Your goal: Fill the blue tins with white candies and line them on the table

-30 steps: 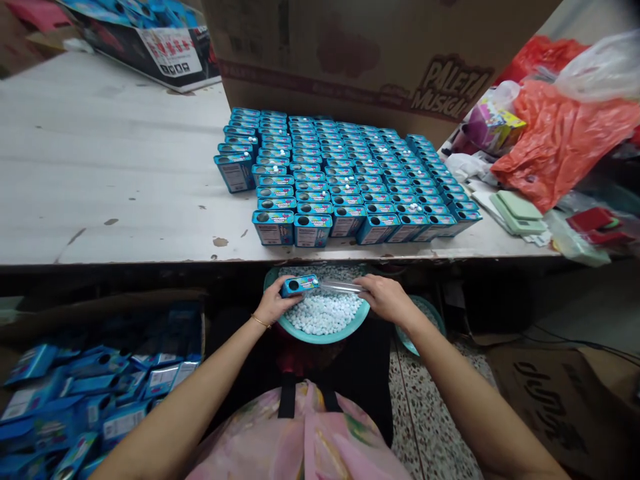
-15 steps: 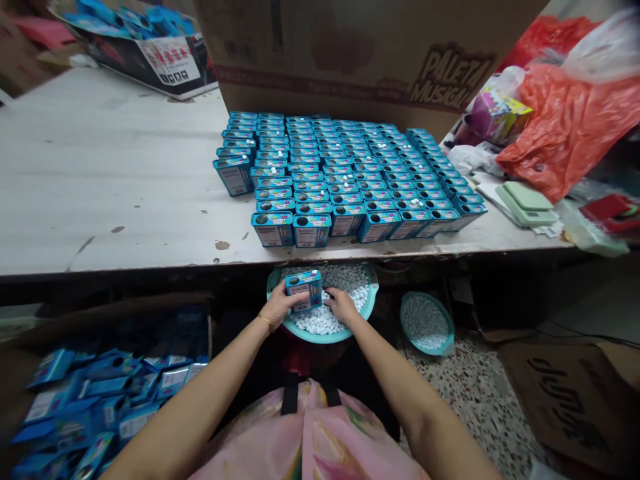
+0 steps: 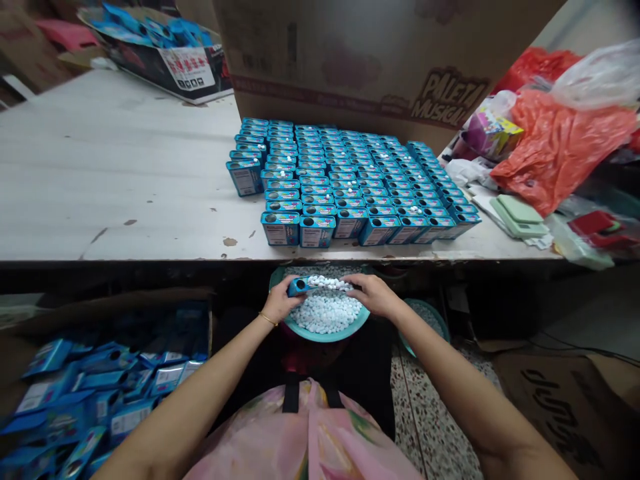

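Note:
My left hand (image 3: 281,300) is closed round a small blue box (image 3: 299,287), tilted so that the dark round hole in its end shows. At that end lies a long heap of small white candies (image 3: 330,283), held above the bowl. My right hand (image 3: 373,293) grips the heap's other end, on what looks like a narrow scoop mostly hidden by the candies. Below both hands is a turquoise bowl (image 3: 327,337) filled with loose white candies (image 3: 325,312).
Rows of blue boxes (image 3: 345,190) stand on the white table (image 3: 125,180) before a large carton (image 3: 350,60). A carton of blue boxes (image 3: 110,380) is at lower left. A second bowl (image 3: 425,320) sits right; a green scale (image 3: 520,215) and red bags (image 3: 550,147) lie beyond.
My right hand has come up out of the candies, bringing a long heap of them to the box. My left hand has tipped the box so its hole now shows.

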Demonstrator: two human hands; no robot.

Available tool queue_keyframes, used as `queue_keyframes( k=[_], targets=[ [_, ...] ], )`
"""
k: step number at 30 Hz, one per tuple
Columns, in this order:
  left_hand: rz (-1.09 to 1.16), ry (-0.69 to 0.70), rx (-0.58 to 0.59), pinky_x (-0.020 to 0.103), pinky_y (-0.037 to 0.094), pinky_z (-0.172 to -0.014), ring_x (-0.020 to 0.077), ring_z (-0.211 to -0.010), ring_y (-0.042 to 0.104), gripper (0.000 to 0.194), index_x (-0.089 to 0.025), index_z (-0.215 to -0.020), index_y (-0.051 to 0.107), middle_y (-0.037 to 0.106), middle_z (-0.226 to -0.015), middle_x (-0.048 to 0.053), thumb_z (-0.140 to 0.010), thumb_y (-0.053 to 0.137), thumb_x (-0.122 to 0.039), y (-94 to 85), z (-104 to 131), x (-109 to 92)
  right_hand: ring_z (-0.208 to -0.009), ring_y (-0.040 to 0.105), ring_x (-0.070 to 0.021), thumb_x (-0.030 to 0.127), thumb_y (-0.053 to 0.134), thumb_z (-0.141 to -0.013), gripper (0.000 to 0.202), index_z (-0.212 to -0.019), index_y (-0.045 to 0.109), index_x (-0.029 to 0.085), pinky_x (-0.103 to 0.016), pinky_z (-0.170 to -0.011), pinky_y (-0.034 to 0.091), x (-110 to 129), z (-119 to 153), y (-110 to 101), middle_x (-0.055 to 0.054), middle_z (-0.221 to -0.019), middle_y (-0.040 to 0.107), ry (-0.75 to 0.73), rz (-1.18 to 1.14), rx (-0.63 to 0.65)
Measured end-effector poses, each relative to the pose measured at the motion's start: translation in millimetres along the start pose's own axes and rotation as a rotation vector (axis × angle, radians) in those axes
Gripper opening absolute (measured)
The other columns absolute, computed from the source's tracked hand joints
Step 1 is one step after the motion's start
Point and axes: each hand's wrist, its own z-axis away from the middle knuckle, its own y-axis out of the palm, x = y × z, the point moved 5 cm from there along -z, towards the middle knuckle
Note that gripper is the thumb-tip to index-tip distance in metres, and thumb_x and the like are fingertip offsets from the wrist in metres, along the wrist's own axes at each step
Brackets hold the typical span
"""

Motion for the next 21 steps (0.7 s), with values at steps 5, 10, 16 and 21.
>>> queue_keyframes(
  k=[5, 10, 16, 21],
  targets=[
    [-0.085, 0.050, -0.002, 0.029, 0.043, -0.078, 0.0172, -0.083, 0.055, 0.045, -0.017, -0.102, 0.054, 0.059, -0.090, 0.002, -0.060, 0.063, -0.034, 10.7, -2.1, -2.3, -0.097, 0.056, -0.0206, 0.030, 0.042, -0.081, 0.032, -0.111, 0.050, 0.026, -0.032, -0.079, 0.041, 35.2, -7.8, -16.3, -0.004, -0.105, 0.062, 0.000, 0.310, 0.100],
    [-0.064, 0.088, -0.029, 0.032, 0.042, -0.083, 0.0186, -0.089, 0.055, 0.044, -0.017, -0.102, 0.054, 0.058, -0.096, 0.003, -0.061, 0.063, -0.032, 11.9, -1.1, 3.5, -0.085, 0.059, -0.0217, 0.025, 0.036, -0.082, 0.025, -0.101, 0.052, 0.020, -0.033, -0.073, 0.042, 59.1, -13.5, -20.0, -0.008, -0.092, 0.063, 0.018, 0.496, 0.146],
    [0.018, 0.119, -0.052, 0.034, 0.041, -0.086, 0.0191, -0.093, 0.054, 0.041, -0.016, -0.100, 0.054, 0.058, -0.097, 0.005, -0.062, 0.065, -0.028, 11.4, 1.6, 0.7, -0.082, 0.058, -0.0197, 0.018, 0.034, -0.082, 0.023, -0.096, 0.052, 0.018, -0.032, -0.070, 0.041, 76.6, -9.4, -27.3, -0.009, -0.089, 0.062, -0.011, 0.548, 0.141],
    [0.106, 0.150, -0.049, 0.032, 0.042, -0.084, 0.0177, -0.090, 0.055, 0.037, -0.017, -0.099, 0.055, 0.057, -0.096, 0.005, -0.065, 0.064, -0.030, -24.1, 24.8, -19.1, -0.092, 0.056, -0.0180, 0.029, 0.035, -0.085, 0.029, -0.108, 0.051, 0.021, -0.030, -0.077, 0.041, 54.2, 15.6, -47.2, -0.006, -0.100, 0.061, 0.013, 0.393, 0.022]
  ],
)
